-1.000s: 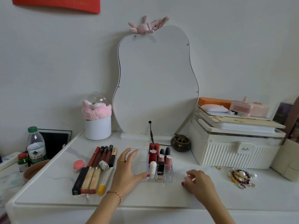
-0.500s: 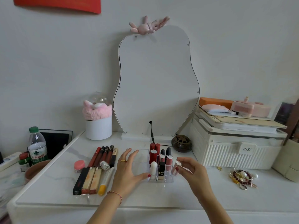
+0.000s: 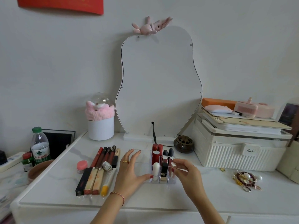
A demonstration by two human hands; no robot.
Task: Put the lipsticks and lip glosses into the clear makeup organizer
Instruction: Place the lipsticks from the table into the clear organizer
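The clear makeup organizer (image 3: 142,155) stands in the middle of the white table, with several lipsticks upright in its right-hand slots, among them two red tubes (image 3: 157,153) and a white one (image 3: 156,171). My left hand (image 3: 129,173) lies flat and spread on the organizer's left side, thumb at its front edge. My right hand (image 3: 184,173) pinches a small lip gloss with a silver-white cap (image 3: 173,164) over the organizer's right front slots. A row of long lip glosses and lipsticks (image 3: 103,160) lies on the table left of my left hand.
A small pink-lidded jar (image 3: 82,165) sits left of the row. A dark round incense burner (image 3: 184,144) and a pear-shaped mirror (image 3: 158,84) stand behind the organizer. A ribbed white storage box (image 3: 239,152) is at the right, with jewellery (image 3: 246,179) in front of it. A water bottle (image 3: 40,147) stands far left.
My right hand has come from the table at the right, holding the small lip gloss, up to the organizer's right slots. The left hand has stayed on the organizer.
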